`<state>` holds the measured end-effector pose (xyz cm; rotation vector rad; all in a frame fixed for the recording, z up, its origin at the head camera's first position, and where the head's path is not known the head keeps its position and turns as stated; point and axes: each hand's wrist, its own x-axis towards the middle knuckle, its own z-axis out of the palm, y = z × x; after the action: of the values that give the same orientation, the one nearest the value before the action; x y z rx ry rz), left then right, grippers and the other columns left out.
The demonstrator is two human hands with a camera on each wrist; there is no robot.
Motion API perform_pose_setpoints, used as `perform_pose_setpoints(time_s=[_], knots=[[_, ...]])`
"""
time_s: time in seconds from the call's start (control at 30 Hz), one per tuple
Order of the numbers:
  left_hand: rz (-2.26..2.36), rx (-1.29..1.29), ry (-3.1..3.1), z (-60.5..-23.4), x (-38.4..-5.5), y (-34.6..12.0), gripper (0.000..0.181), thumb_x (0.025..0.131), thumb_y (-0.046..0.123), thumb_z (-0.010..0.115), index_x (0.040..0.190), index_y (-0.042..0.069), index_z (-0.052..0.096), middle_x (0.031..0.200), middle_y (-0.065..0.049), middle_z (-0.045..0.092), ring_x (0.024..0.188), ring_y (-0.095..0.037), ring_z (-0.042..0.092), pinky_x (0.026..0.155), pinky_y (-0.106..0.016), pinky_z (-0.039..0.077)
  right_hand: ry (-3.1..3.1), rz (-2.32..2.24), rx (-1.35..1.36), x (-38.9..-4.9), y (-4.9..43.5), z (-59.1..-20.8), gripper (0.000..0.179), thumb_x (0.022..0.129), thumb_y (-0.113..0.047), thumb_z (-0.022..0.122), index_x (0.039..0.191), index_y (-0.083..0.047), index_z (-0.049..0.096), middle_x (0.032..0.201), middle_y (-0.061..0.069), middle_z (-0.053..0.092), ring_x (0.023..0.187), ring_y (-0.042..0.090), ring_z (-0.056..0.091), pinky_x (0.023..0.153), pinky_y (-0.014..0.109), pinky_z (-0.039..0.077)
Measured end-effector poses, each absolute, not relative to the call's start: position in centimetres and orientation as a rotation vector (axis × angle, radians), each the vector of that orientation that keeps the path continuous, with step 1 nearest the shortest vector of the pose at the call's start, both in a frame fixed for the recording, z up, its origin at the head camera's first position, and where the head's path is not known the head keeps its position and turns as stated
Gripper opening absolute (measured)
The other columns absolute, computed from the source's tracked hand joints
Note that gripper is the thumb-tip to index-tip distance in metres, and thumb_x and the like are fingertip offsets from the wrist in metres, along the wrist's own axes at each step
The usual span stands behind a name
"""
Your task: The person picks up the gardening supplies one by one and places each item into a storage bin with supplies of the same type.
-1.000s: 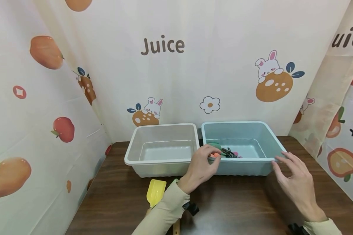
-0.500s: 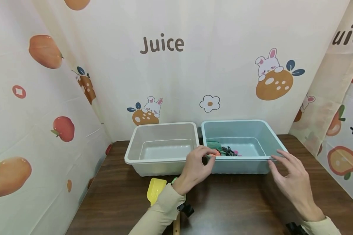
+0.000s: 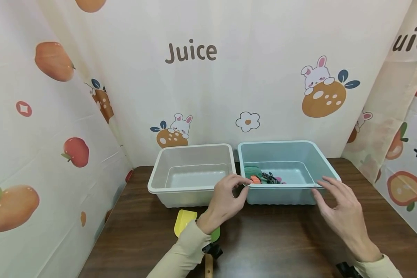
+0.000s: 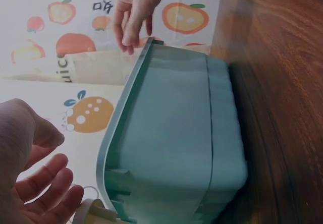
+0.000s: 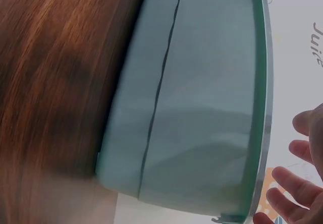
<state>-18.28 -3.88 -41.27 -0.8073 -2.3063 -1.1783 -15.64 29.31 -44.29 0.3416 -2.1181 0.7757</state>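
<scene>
- Nearest, a wooden handle (image 3: 209, 265) lies on the table (image 3: 264, 239), beside the black strap (image 3: 212, 251) on the left wrist.
- A yellow scoop (image 3: 185, 222) and a rounded green piece (image 3: 215, 234) lie just beyond, both partly hidden by the left arm — whether the green piece joins the handle, I cannot tell.
- Right hand (image 3: 345, 216): grip released, fingers bent and spread beside the near right corner of the blue bin (image 3: 281, 196); contact with the rim is unclear.
- Left hand (image 3: 226, 199): grip also released, fingers and thumb curved around a gap, at the bin's near left corner.
- The blue bin stands upright on the table, the white bin (image 3: 184, 198) just to its left.
- Inside the blue bin, at the near left: an orange item (image 3: 255, 179), a dark patterned one (image 3: 270, 178), a pink one (image 3: 278, 179) and, behind the orange, a green one (image 3: 252, 171).
- Farthest, a pale cloth (image 3: 208, 88) — printed with fruit, rabbits and "Juice".
</scene>
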Motion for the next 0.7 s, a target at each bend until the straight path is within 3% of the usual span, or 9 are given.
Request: perform_pose_setpoints(time_s=[0.13,0.3,0.47,0.7], knots=[[-1.168,-0.831,-2.322,-41.1,-18.0,-4.4,0.013,0.099,0.009,0.072,0.11,0.01,0.079,0.108,0.0,0.074,0.083,-0.02,0.064,0.072,-0.021,0.05,-2.1,0.779,0.359,-15.6,29.1,-44.2,0.048,0.073,0.001,0.089,0.119,-0.005,0.079,0.129,0.021,0.072,0.118,0.047,0.06,0.119,0.01,0.026],[-1.19,-0.82,-2.334,-40.9,-17.6,-5.2,0.012,0.099,0.01,0.072,0.109,0.008,0.079,0.11,-0.002,0.075,0.091,-0.024,0.069,0.076,-0.031,0.056,-2.09,0.776,0.384,-15.7,28.8,-44.4,0.046,0.073,-0.003,0.091,0.117,-0.005,0.08,0.128,0.02,0.072,0.116,0.044,0.059,0.119,0.01,0.026],[-1.162,-0.778,-2.33,-40.8,-17.5,-6.1,0.011,0.099,0.011,0.073,0.108,0.012,0.079,0.11,-0.001,0.076,0.102,-0.02,0.071,0.088,-0.034,0.059,-2.08,0.775,0.421,-15.7,28.5,-44.4,0.038,0.083,-0.018,0.09,0.117,-0.005,0.08,0.127,0.02,0.072,0.116,0.042,0.06,0.122,0.013,0.027],[-1.129,-0.755,-2.309,-41.2,-17.4,-7.3,0.012,0.097,0.009,0.075,0.107,0.012,0.079,0.108,-0.001,0.076,0.102,-0.018,0.072,0.09,-0.033,0.059,-2.107,0.772,0.42,-15.5,27.6,-43.9,0.049,0.068,0.002,0.092,0.115,-0.003,0.08,0.128,0.02,0.072,0.116,0.041,0.06,0.119,0.01,0.026]])
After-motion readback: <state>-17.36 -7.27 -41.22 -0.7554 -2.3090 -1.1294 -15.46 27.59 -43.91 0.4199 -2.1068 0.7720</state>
